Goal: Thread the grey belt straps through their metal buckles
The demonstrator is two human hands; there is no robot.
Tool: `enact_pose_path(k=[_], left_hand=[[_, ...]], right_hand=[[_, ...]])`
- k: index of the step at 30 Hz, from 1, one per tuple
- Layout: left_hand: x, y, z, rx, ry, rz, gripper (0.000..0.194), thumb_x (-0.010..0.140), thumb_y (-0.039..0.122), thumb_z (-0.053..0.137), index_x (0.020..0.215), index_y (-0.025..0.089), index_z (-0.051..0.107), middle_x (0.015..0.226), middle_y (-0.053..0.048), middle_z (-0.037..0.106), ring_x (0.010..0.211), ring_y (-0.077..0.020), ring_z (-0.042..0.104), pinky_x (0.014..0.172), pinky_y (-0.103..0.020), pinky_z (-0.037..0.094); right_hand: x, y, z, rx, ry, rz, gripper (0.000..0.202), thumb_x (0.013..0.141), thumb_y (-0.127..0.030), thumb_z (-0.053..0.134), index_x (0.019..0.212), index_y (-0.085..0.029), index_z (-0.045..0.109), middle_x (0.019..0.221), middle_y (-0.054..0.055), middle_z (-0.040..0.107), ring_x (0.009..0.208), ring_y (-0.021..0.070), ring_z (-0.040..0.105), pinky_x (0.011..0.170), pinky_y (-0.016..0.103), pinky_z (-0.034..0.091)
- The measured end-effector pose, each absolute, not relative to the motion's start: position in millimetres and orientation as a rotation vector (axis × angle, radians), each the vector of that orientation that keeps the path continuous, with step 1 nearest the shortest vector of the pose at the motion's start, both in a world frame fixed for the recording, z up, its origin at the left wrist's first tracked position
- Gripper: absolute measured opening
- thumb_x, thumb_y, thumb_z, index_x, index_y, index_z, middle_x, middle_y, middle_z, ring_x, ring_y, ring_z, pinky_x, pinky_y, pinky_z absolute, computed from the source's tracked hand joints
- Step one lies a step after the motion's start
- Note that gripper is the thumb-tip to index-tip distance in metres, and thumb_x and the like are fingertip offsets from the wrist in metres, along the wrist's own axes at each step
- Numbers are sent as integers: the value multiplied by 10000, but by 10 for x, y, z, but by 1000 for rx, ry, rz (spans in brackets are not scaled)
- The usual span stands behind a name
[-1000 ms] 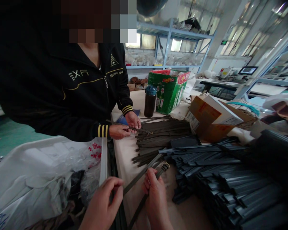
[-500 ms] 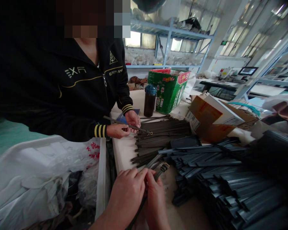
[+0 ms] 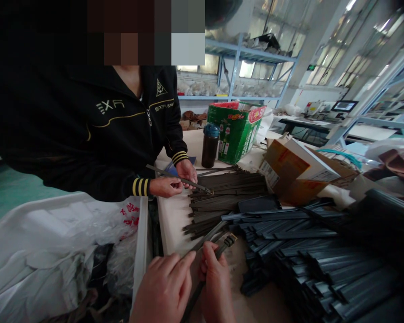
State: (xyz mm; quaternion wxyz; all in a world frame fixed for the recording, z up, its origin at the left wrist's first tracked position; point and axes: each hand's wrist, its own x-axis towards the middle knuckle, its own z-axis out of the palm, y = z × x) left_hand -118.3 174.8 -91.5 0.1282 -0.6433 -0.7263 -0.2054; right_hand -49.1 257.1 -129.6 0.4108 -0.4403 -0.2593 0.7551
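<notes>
Left hand and right hand side by side at the near edge of the counter, fingers of both closed around a dark strap with a buckle at its far end. Beyond, a pile of straps; across the counter, a co-worker's hands pinching another strap.

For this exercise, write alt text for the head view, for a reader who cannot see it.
The wearer's left hand and right hand grip a dark strap with a metal buckle over a work table. Piles of dark straps cover it; opposite, a person in a black jacket handles another strap.
</notes>
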Motion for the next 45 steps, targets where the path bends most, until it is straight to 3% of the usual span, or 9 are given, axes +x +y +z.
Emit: enact_pose_path(k=[5,10,14,17,22,35,45], left_hand=[[-1211,1759,-917,-1830,-2120,-541,305,837,129,413,1082,191,583,948,-70,657,812,-213,625,706,-347,485],[-1194,1951,-881,-1853,-2596,-506,424,785,29,380,1147,156,561,1033,-113,662,886,-248,637,766,-374,484],[-1216,1868,-903,-1739,-3106,-1138,333,846,216,359,1058,146,606,764,-62,691,636,-187,649,608,-264,482],[-1222,1745,-897,-1486,-3338,-1724,367,810,363,409,1025,133,596,604,4,634,415,-125,547,456,-214,409],[-1210,1632,-856,-1265,-3364,-2079,462,713,506,494,962,123,566,581,27,599,377,-85,482,435,-197,344],[-1199,1609,-853,-1171,-3399,-2174,490,671,563,521,911,137,555,576,29,595,378,-79,461,435,-203,305],[-1213,1576,-919,-1254,-3360,-2138,409,732,496,512,924,138,559,590,29,606,383,-76,475,440,-199,300]], right_hand=[[-505,2554,-1280,-1078,-630,1913,364,616,-445,671,638,-212,392,444,-131,263,383,42,205,364,170,183],[-507,2544,-1293,-1045,-671,1913,346,609,-448,689,660,-190,465,442,-121,319,382,38,263,378,161,206],[-501,2560,-1264,-1004,-639,1942,328,659,-456,657,709,-205,453,439,-129,285,363,39,214,355,162,175],[-502,2576,-1242,-989,-635,1927,346,644,-463,665,745,-214,447,447,-135,287,363,35,202,344,152,156],[-503,2582,-1198,-1021,-618,1932,370,606,-463,682,714,-218,427,443,-138,281,359,32,202,340,146,151],[-502,2580,-1214,-1021,-606,1959,396,588,-483,687,647,-211,406,444,-134,258,367,32,170,348,171,122],[-501,2582,-1211,-1007,-576,1966,385,594,-453,701,667,-205,415,439,-137,282,368,27,195,346,151,144]])
